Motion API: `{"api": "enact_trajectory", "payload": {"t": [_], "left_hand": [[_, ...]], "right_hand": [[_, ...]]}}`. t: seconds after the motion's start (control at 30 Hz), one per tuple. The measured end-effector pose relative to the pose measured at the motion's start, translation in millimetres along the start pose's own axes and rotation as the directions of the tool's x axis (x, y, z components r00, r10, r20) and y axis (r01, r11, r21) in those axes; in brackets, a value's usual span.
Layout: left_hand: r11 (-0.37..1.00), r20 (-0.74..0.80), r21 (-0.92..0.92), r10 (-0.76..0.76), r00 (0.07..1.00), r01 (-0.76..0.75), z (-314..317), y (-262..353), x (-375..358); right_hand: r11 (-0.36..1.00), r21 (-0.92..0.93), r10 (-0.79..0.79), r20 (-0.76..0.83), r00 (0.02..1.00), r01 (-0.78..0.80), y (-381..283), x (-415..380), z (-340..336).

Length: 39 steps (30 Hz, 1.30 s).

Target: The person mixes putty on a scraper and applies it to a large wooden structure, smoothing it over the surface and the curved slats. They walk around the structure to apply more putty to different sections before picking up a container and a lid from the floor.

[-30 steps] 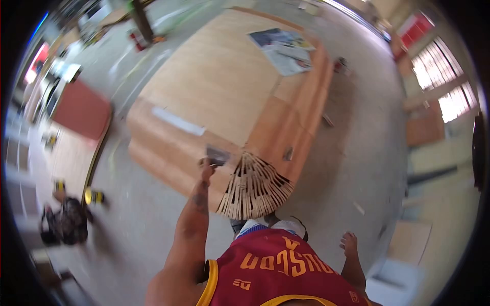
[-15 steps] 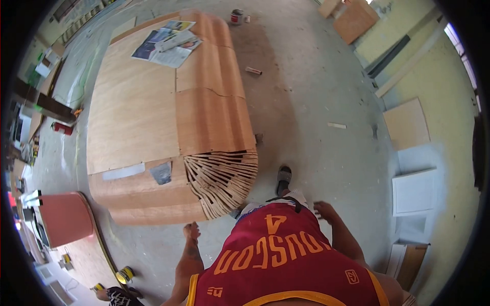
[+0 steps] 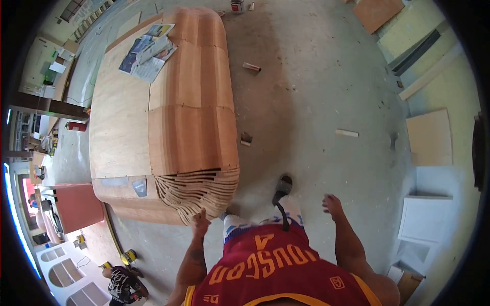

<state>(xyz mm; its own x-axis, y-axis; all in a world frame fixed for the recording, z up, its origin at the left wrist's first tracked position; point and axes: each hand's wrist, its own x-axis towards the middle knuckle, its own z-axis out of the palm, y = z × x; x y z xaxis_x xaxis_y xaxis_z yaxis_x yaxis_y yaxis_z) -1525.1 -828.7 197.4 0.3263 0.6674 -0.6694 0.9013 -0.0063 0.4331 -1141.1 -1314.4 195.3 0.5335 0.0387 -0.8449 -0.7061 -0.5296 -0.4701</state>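
My left hand [image 3: 200, 220] is loosely closed, with nothing showing in it. It overlaps the near corner of a large, rounded wooden structure [image 3: 120, 137]. At that corner, bent wooden strips [image 3: 196, 189] fan out with dark gaps between them. Over the floor on the other side of my body, my right hand [image 3: 333, 206] hangs open, its fingers slightly curled and apart, holding nothing. Newspaper sheets [image 3: 148, 52] lie on top of the structure toward its far end. A grey patch [image 3: 139, 187] sits near the strips.
On the floor lie a tube [image 3: 251, 67], a pale offcut [image 3: 347, 133] and a small scrap [image 3: 246, 138]. Boards [image 3: 430, 136] and a white panel [image 3: 425, 218] lean along the right wall. A person [image 3: 125, 285] crouches at lower left near a yellow can [image 3: 128, 256].
My view has shifted forward along the wooden structure. My left hand now overlaps its strip corner, and my right hand has swung farther out from my body.
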Motion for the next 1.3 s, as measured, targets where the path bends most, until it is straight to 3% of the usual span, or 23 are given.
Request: {"api": "enact_trajectory", "payload": {"t": [0.07,0.1,0.13,0.2,0.23,0.27,0.3,0.33,0.37,0.4,0.43,0.5,0.57,0.63,0.67,0.7,0.77,0.83,0.97,1.17,1.2,1.23,1.3], "left_hand": [[0.991,0.050,-0.036,0.132,0.990,-0.130,25.3,40.1,17.3],[0.990,0.133,-0.141,0.052,0.990,-0.033,33.4,74.6,19.6],[0.959,0.089,-0.048,0.283,0.955,-0.279,47.3,91.3,26.8],[0.840,0.025,-0.111,0.536,0.844,-0.530,84.6,112.6,52.0],[0.861,-0.005,0.026,0.509,0.861,-0.508,121.1,93.1,87.6],[0.946,0.208,-0.028,0.321,0.924,-0.322,131.0,117.5,101.2],[0.934,0.214,-0.149,0.350,0.912,-0.324,153.4,132.4,116.5],[0.891,0.230,-0.163,0.452,0.862,-0.423,178.5,142.3,139.6],[0.926,0.344,-0.233,0.363,0.866,-0.296,194.4,166.3,155.6],[0.954,0.455,-0.227,0.283,0.844,-0.197,222.3,165.6,184.1],[0.967,0.478,-0.156,0.251,0.841,-0.200,242.6,172.1,209.8],[0.982,0.526,-0.014,0.170,0.834,-0.191,277.2,190.9,255.6],[0.917,0.413,0.196,0.244,0.878,-0.347,346.7,124.7,332.0],[0.985,0.459,0.145,0.015,0.888,-0.091,329.6,176.0,363.0],[0.973,0.357,0.203,0.033,0.934,-0.111,349.3,149.1,393.2],[0.986,0.362,0.168,-0.070,0.930,0.009,342.2,174.4,409.0],[0.970,0.237,0.244,-0.081,0.968,0.021,376.3,133.7,461.9],[0.954,0.116,0.298,-0.073,0.991,0.035,402.5,120.9,501.6],[0.962,-0.130,0.250,-0.077,0.989,0.108,441.2,112.7,574.1],[0.919,-0.216,0.326,-0.155,0.964,0.221,451.8,142.7,602.7],[0.923,-0.262,0.311,-0.146,0.954,0.227,454.0,141.2,603.4],[0.932,-0.308,0.282,-0.135,0.942,0.226,456.6,139.7,604.5],[0.943,-0.232,0.236,-0.182,0.956,0.237,459.0,126.3,618.7]], "right_hand": [[0.997,0.012,0.081,-0.062,0.995,-0.080,8.7,22.7,-28.6],[0.990,0.013,0.143,-0.080,0.987,-0.142,16.5,33.6,-37.9],[0.989,0.004,0.149,-0.054,0.987,-0.149,23.4,42.7,-43.3],[0.991,-0.008,0.135,0.013,0.991,-0.134,44.0,56.6,-39.6],[0.994,-0.008,0.110,0.054,0.992,-0.110,54.5,66.4,-30.4],[0.990,-0.038,0.138,0.086,0.987,-0.135,58.4,72.2,-14.6],[0.998,0.013,0.059,0.189,0.980,-0.062,92.6,92.3,-1.0],[0.960,-0.181,-0.159,0.280,0.947,0.215,113.0,101.8,19.5],[0.950,-0.288,-0.089,0.123,0.988,0.122,104.3,93.4,49.8],[0.772,-0.468,-0.473,0.029,0.881,0.430,136.6,105.8,81.7],[0.854,-0.423,-0.335,0.000,0.942,0.303,84.2,77.3,105.3],[0.795,-0.460,-0.475,-0.068,0.878,0.395,27.5,74.9,151.5],[0.751,-0.538,-0.459,-0.009,0.888,0.383,30.1,66.9,174.1],[0.761,-0.608,-0.311,-0.035,0.950,0.226,-13.9,55.7,203.7],[0.752,-0.637,-0.262,-0.059,0.963,0.166,-26.3,63.5,216.6],[0.752,-0.645,-0.241,-0.082,0.967,0.133,-21.4,66.9,224.0],[0.752,-0.655,-0.216,-0.132,0.967,0.079,-10.4,76.0,237.6],[0.786,-0.619,-0.073,-0.098,0.992,-0.004,-0.5,81.7,244.0],[0.814,-0.573,0.070,-0.064,0.996,-0.094,22.1,81.8,254.6],[0.783,-0.622,-0.043,-0.008,0.999,0.028,44.7,75.7,250.8],[0.657,-0.714,-0.266,0.081,0.961,0.242,77.5,66.6,246.4],[0.683,-0.716,-0.107,0.095,0.990,0.143,90.9,69.9,241.6],[0.687,-0.724,0.188,0.102,0.977,-0.056,104.3,91.8,227.3]]}}
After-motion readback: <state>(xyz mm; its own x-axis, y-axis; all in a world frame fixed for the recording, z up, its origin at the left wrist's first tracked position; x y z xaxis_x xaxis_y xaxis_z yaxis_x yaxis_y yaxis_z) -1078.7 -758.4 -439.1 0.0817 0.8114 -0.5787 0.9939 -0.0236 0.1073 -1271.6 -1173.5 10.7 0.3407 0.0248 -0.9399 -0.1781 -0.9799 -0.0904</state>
